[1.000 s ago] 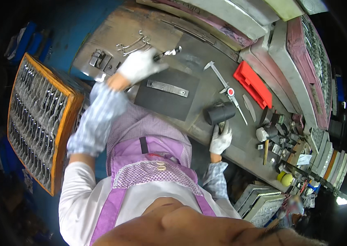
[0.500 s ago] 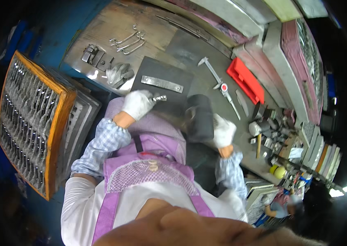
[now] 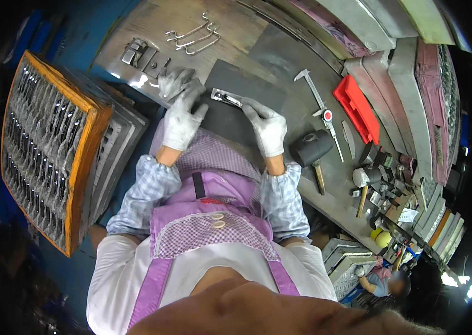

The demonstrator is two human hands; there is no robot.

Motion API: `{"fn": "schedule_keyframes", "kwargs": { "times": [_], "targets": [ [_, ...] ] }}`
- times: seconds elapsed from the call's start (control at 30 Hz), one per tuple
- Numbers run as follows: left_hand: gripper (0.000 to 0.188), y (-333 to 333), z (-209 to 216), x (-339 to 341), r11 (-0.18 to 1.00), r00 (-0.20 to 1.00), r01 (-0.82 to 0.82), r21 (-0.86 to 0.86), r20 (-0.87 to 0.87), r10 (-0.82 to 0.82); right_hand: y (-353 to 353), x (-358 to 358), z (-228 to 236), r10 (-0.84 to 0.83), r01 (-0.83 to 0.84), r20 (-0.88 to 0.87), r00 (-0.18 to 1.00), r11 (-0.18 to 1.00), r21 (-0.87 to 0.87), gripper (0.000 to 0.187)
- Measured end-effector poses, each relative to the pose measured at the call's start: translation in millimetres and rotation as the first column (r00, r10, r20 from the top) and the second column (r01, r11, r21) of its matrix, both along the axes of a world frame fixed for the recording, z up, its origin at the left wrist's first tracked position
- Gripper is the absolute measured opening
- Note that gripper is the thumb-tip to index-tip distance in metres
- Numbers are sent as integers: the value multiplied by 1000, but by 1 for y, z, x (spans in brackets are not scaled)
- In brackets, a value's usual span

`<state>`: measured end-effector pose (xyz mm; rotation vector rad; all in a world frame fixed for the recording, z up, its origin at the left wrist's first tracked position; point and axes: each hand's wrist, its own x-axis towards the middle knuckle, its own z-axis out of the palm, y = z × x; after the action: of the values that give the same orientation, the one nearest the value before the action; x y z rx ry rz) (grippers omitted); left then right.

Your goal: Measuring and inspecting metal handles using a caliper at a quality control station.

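My right hand (image 3: 268, 128), in a white glove, has its fingers pinched at the right end of a small shiny metal piece (image 3: 228, 100). That piece lies on a flat metal strip (image 3: 216, 93), whose right end my fingers hide. Under the strip is a dark flat plate (image 3: 227, 120). My gloved left hand (image 3: 183, 121) is left of the plate, thumb apart from the fingers, with nothing seen in it. Its fingertips reach toward a crumpled grey glove (image 3: 174, 82). A black-headed mallet (image 3: 311, 148) lies right of my right hand, its wooden handle pointing toward me.
Beyond the plate are bent metal rods (image 3: 194, 38) and a metal fixture (image 3: 138, 54). A caliper (image 3: 321, 106) and a red tray (image 3: 357, 107) lie to the right, with a hammer (image 3: 362, 198) and small blocks. An orange-edged crate (image 3: 88, 134) of shiny parts stands left.
The mallet has gone from my right hand to the bench. The shiny piece has left my left hand and lies on the strip, with my right hand at it. My left hand has opened.
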<state>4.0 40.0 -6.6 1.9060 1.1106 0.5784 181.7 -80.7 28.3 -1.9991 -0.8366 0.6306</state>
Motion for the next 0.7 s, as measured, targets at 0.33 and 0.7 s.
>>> {"fn": "schedule_keyframes", "kwargs": {
  "times": [0.33, 0.7],
  "targets": [
    [51, -8, -10, 25, 853, 967, 247, 459, -69, -244, 4, 19, 5, 142, -119, 136, 980, 979, -167, 21],
    [69, -27, -34, 44, 879, 970, 237, 413, -152, -190, -42, 30, -92, -231, 178, 121, 965, 923, 341, 22]
  ]
}}
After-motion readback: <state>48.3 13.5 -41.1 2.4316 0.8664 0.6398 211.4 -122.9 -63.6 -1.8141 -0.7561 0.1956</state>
